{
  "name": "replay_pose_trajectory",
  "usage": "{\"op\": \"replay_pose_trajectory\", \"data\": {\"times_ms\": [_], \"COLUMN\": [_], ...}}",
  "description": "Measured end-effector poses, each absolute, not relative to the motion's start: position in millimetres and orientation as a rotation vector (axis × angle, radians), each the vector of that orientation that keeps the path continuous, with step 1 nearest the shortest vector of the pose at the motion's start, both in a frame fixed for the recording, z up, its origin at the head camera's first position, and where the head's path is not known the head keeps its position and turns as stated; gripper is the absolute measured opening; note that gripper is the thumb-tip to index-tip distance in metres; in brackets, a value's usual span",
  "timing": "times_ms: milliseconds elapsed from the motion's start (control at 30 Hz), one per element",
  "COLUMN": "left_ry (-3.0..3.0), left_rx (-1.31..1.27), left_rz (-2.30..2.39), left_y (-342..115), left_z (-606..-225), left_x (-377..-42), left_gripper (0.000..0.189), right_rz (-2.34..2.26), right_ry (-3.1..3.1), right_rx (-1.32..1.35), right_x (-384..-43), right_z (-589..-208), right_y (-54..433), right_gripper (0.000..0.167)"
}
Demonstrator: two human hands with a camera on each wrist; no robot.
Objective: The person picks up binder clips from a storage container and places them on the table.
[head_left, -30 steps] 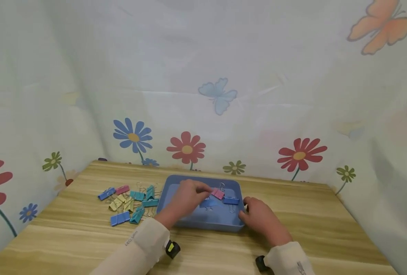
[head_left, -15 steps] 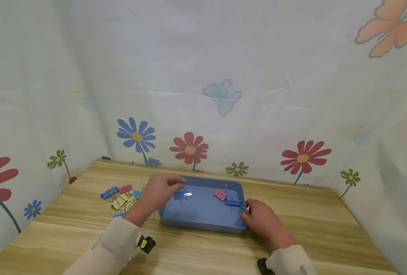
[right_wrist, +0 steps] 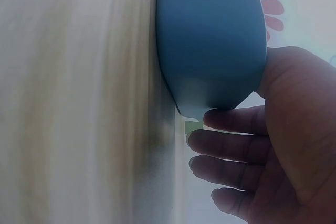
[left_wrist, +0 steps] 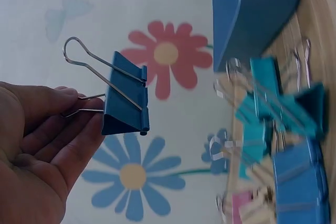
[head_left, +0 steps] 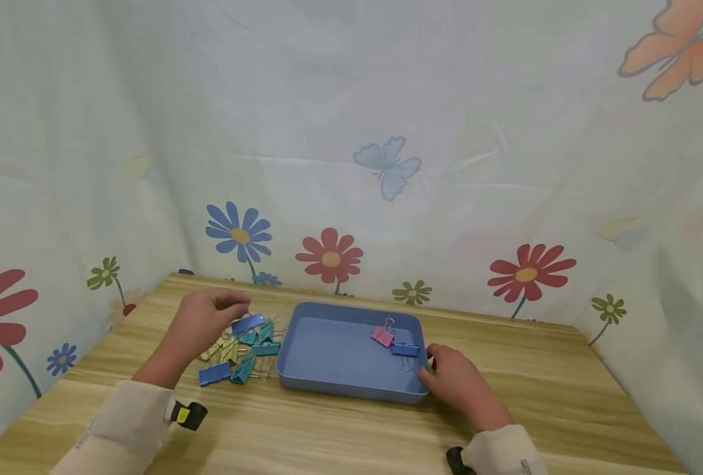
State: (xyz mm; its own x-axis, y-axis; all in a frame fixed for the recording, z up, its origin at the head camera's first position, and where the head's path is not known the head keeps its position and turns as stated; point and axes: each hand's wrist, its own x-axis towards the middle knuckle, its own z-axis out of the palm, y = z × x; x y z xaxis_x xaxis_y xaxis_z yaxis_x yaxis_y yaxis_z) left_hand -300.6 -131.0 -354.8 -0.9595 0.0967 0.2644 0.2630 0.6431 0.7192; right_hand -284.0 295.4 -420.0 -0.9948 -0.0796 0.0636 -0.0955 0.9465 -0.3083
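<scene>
My left hand point(head_left: 200, 323) pinches a blue binder clip point(left_wrist: 123, 95) by one wire handle, between thumb and fingers. In the head view this clip hangs over the back of a loose pile left of the tray. Teal binder clips point(head_left: 266, 348), yellow binder clips point(head_left: 229, 349) and a blue binder clip point(head_left: 214, 374) show in that pile. On the other side, my right hand point(head_left: 461, 379) grips the right end of the blue tray point(head_left: 351, 389), its thumb at the rim and index finger against the outer wall. A pink binder clip point(head_left: 382, 336) and another blue binder clip point(head_left: 405, 349) lie inside the tray, toward its right end.
The wooden table point(head_left: 339, 435) carries the tray and the pile, which lies close to the tray's left wall. Behind the table hangs a pale curtain point(head_left: 304, 178) printed with flowers and butterflies, which also encloses both sides.
My left hand has lifted the blue binder clip out of the tray and carried it left over the pile. My right hand has stayed at the tray's right end.
</scene>
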Motion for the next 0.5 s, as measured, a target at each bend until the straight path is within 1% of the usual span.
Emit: {"op": "replay_pose_trajectory", "data": {"times_ms": [200,500], "left_ry": [-2.666,-2.712], "left_rx": [-0.246,-0.181], "left_rz": [-1.132,-0.976], "left_y": [-165.8,-203.5], "left_z": [-363.1,-381.8], "left_x": [-300.1,-298.9], "left_gripper": [0.026,0.025], "right_rz": [0.499,0.491], "right_ry": [-3.061,-3.060], "right_rx": [0.144,0.157], "right_x": [-283.3,-284.3], "right_z": [-418.0,-417.5], "right_y": [296.4,295.3], "right_gripper": [0.043,0.043]}}
